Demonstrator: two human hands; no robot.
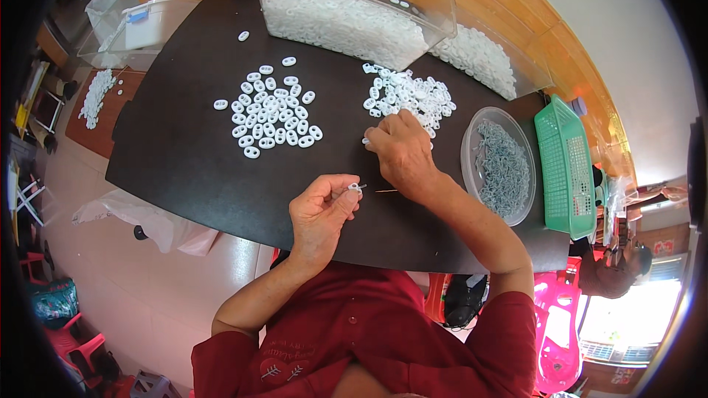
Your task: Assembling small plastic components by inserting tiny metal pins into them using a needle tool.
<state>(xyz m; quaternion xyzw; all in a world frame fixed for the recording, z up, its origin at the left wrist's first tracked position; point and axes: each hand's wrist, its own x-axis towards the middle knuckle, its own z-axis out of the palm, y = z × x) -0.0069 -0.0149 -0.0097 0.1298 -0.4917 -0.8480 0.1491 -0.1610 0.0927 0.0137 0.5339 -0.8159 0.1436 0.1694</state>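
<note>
Closest to me is the wearer's dark red cloth shirt [354,317]. Using the round clear plastic tub [467,162] of grey metal bits [505,166] as landmark: left of it, the left hand's [318,210] fingers pinch a small white plastic piece [355,187]. Between them, the right hand's [404,155] fingers are bunched narrow; can't tell if they're gripping anything. My worry: that fingertip-only pinch could slip, or the right forearm [479,232] bumps the tub. Writing-wise, just blurry shirt lettering.

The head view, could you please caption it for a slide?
Left hand holding a small white looped piece, right hand beside a heap of small white parts.
</note>
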